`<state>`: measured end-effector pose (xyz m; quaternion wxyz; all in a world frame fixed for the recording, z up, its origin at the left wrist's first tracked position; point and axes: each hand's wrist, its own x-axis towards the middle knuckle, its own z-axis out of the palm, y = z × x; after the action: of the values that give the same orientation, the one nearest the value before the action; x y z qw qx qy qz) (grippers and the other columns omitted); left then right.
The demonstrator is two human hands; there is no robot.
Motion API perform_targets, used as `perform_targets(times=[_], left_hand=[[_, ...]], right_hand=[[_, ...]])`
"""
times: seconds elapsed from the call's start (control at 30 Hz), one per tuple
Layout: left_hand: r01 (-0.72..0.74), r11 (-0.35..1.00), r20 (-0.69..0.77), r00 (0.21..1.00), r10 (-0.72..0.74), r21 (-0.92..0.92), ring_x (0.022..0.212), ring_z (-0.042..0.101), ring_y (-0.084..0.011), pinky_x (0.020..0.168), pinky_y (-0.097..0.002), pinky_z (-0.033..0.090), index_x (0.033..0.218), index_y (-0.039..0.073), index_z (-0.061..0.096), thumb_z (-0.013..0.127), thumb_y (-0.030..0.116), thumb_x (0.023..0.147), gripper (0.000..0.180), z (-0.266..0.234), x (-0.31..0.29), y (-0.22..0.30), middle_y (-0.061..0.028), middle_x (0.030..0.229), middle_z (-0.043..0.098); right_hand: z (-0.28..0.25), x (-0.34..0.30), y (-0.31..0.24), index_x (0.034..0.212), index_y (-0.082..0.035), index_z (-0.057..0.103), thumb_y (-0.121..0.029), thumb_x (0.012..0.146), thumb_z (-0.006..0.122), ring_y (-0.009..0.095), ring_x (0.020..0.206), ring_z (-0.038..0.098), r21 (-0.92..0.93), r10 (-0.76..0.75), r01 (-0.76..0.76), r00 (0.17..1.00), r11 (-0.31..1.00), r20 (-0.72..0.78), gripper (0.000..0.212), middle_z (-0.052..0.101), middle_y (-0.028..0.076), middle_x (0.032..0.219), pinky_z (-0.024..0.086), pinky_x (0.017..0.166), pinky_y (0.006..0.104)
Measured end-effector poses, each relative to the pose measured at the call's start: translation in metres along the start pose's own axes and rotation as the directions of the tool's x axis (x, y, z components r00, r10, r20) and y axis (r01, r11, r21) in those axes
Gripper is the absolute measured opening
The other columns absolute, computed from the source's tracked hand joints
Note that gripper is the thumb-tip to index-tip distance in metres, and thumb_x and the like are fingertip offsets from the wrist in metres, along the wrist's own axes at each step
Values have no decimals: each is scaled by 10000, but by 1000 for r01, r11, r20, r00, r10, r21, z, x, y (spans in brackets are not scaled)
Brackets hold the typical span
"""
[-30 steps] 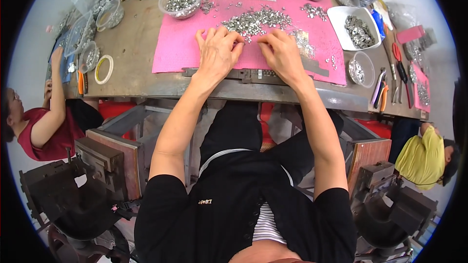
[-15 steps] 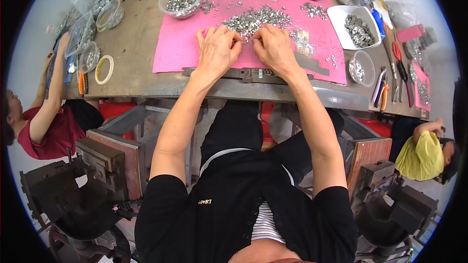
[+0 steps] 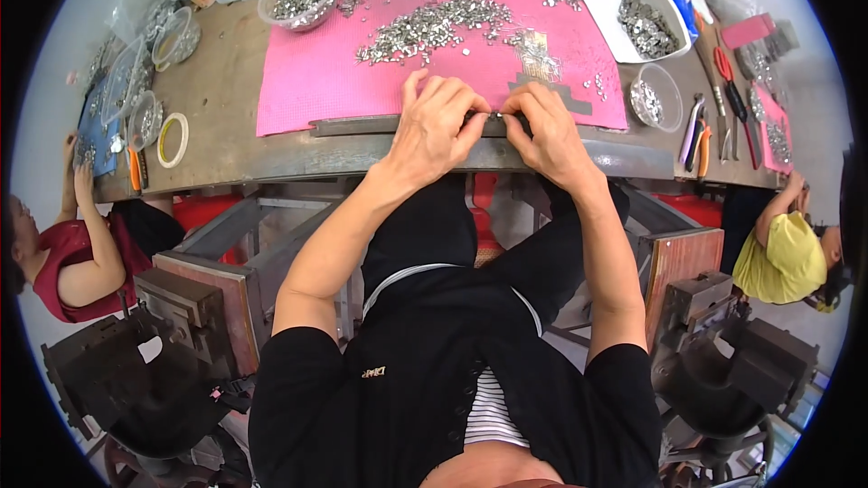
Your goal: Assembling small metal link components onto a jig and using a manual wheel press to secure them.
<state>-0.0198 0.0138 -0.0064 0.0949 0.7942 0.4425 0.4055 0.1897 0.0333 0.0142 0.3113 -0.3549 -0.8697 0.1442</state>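
Observation:
My left hand (image 3: 438, 126) and my right hand (image 3: 548, 134) meet fingertip to fingertip over the front edge of the bench. Thumb and forefinger of each are pinched together. A tiny shiny metal piece (image 3: 494, 115) shows between the two pinches; its exact shape is too small to tell. Just under my fingers lies a long dark metal bar (image 3: 354, 126), partly covered by my hands. Beyond them, a loose heap of small silver metal pieces (image 3: 432, 29) is spread over the pink mat (image 3: 298, 81). A flat grey metal strip (image 3: 574, 105) lies past my right hand.
Tubs of metal pieces line the back, including a round one (image 3: 298, 0) and a white tray (image 3: 592, 9). At right lie pliers (image 3: 694, 136) and red-handled tools (image 3: 726, 68); a tape roll (image 3: 163, 140) sits left. People sit at both sides.
Both hands have drawn back from the heap to the bar at the bench edge and closed in on each other. The view has shifted slightly; the heap now shows uncovered.

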Motion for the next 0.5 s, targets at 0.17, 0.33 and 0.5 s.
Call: perform_targets(times=[0.17,0.33,0.5], left_hand=[[-51,998,-4,999,51,44,928,612,-255,1071,-554,351,923,84,676,746,132,814,139,5,-1,1,-53,897,618],[-67,996,-5,998,68,60,934,611,-258,1078,-570,348,913,97,685,745,135,796,137,4,-1,4,-56,905,620],[-35,994,-27,999,37,100,929,612,-258,1107,-619,321,903,109,669,731,135,783,138,6,-3,7,-48,889,616]], right_hand=[[2,-2,-4,974,-31,607,23,811,704,301,881,585,-140,-108,107,994,984,-1,197,597,105,960,441,781,404],[2,-5,-5,962,-33,613,10,801,701,295,886,581,-160,-130,126,991,979,-12,188,591,104,950,442,785,406],[5,5,3,932,-36,630,2,823,690,304,831,601,21,-27,29,996,999,-80,130,599,100,868,451,782,412]])
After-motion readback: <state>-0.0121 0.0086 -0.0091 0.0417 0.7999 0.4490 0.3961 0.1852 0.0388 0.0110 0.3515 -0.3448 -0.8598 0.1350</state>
